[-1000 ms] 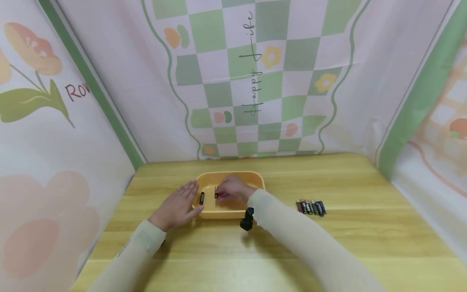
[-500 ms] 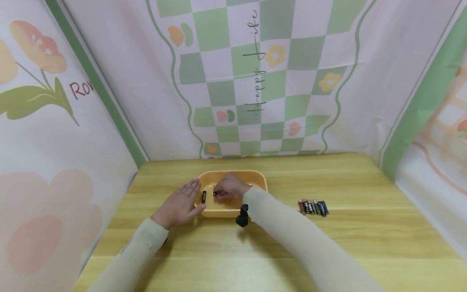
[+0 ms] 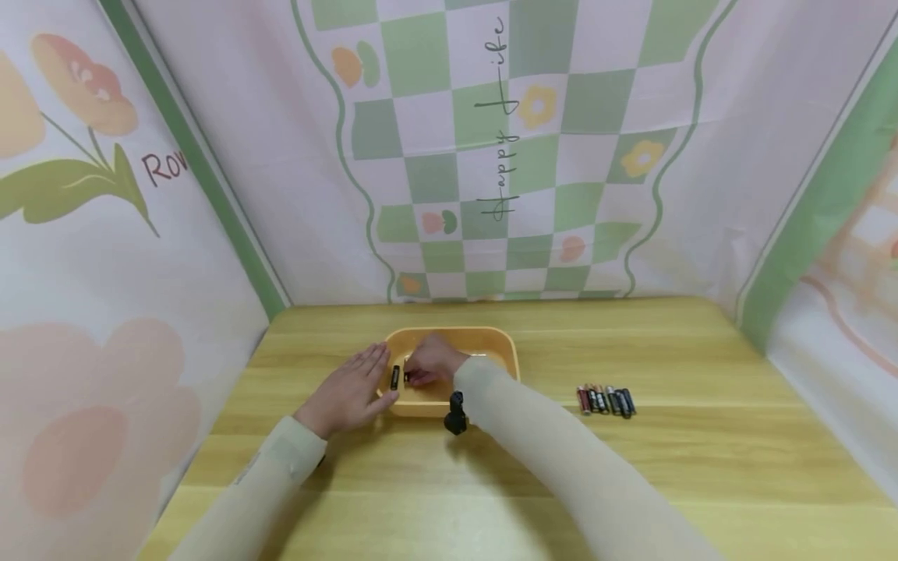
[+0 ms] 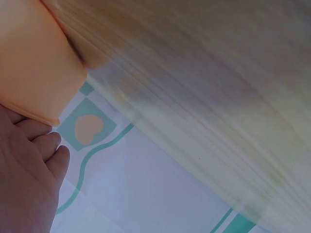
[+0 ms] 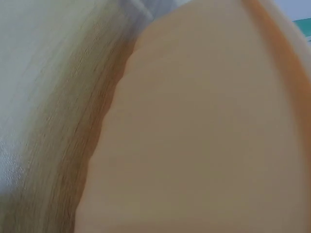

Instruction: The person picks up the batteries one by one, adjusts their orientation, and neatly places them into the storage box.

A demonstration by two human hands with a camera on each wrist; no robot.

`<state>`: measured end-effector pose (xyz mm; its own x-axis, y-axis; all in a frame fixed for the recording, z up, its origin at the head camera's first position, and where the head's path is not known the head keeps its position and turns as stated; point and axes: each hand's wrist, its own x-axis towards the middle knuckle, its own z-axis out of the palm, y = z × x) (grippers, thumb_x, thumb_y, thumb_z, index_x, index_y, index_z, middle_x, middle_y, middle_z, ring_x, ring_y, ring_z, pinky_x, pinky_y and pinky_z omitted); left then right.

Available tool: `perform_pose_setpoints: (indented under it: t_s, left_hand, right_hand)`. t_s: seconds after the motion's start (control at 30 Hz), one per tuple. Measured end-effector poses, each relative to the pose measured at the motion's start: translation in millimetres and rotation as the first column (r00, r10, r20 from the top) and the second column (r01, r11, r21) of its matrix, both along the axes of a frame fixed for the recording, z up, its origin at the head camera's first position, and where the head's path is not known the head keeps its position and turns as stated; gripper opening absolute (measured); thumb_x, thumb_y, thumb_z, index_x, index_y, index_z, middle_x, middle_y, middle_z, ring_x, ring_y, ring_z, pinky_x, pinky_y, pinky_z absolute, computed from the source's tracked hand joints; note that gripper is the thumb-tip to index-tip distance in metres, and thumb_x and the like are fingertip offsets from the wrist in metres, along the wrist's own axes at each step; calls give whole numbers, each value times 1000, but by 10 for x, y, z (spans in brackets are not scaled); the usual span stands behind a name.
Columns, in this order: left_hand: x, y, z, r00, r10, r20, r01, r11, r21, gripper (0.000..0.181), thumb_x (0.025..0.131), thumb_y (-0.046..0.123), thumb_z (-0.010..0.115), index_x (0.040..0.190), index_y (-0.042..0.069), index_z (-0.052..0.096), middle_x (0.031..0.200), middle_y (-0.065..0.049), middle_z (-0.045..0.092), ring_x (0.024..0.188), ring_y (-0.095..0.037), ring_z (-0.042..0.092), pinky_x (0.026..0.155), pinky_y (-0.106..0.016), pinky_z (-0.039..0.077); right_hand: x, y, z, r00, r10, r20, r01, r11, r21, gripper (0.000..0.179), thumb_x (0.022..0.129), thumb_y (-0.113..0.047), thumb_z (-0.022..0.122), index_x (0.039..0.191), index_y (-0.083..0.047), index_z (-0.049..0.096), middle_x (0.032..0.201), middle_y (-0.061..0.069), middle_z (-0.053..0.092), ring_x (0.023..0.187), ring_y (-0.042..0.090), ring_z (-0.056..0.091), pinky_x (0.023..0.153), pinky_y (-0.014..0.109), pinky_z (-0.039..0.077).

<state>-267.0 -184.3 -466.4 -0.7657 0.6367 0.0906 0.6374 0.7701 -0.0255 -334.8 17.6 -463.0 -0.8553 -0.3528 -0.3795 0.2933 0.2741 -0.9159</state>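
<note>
An orange plastic basin (image 3: 421,410) stands on the table in the head view. Inside it, near the left end, a black battery (image 3: 395,378) lies on the floor. My left hand (image 3: 348,395) rests along the basin's left rim with its fingers extended; the left wrist view has its fingertips (image 4: 46,145) at that rim. My right hand (image 3: 436,360) reaches into the basin and pinches a second dark battery (image 3: 407,377), mostly covered by the fingers, just right of the lying one. The right wrist view holds only the basin's outer wall (image 5: 194,126), with the hand out of sight.
To the right of the basin, several batteries (image 3: 606,400) lie side by side in a row on the wooden table (image 3: 533,467). A patterned cloth backdrop (image 3: 309,234) rises behind the table's far edge and along both sides.
My right hand has moved slightly left inside the basin with its battery, closer to the lying one. The left hand stays at the rim. The head view has shifted a little.
</note>
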Motion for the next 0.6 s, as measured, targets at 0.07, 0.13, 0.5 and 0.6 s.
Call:
perform_pose_setpoints:
  t_s: [0.07,0.13,0.5,0.6]
  left_hand:
    - [-1,0,-3,1000,4,4,-4,1000,-6,83,101,61,22,152,-4,19,158,-18,14,146,-30,12,117,-38,11]
    - [-2,1,-6,1000,7,7,-7,1000,-8,83,101,61,21,152,-4,18,158,-18,13,146,-30,11,117,-38,11]
    - [3,14,2,1000,13,12,-13,1000,-2,81,101,59,25,152,-4,19,158,-18,14,146,-29,10,117,-39,12]
    - [-1,13,-9,1000,9,9,-9,1000,-4,81,101,60,25,152,-4,19,158,-18,14,146,-30,11,117,-40,13]
  right_hand:
    - [0,-11,0,1000,-1,-1,1,1000,13,10,83,6,65,92,12,66,77,20,68,59,24,65,64,35,59]
    - [1,-19,3,1000,-7,2,7,1000,21,10,84,6,65,91,12,66,78,20,68,60,23,65,65,35,59]
    - [27,-56,33,999,-36,14,35,996,79,7,85,6,65,88,12,66,80,21,68,61,25,66,71,38,59]
    - [24,-66,28,999,-42,15,41,995,94,5,84,6,66,85,11,65,79,21,68,60,25,66,70,38,59]
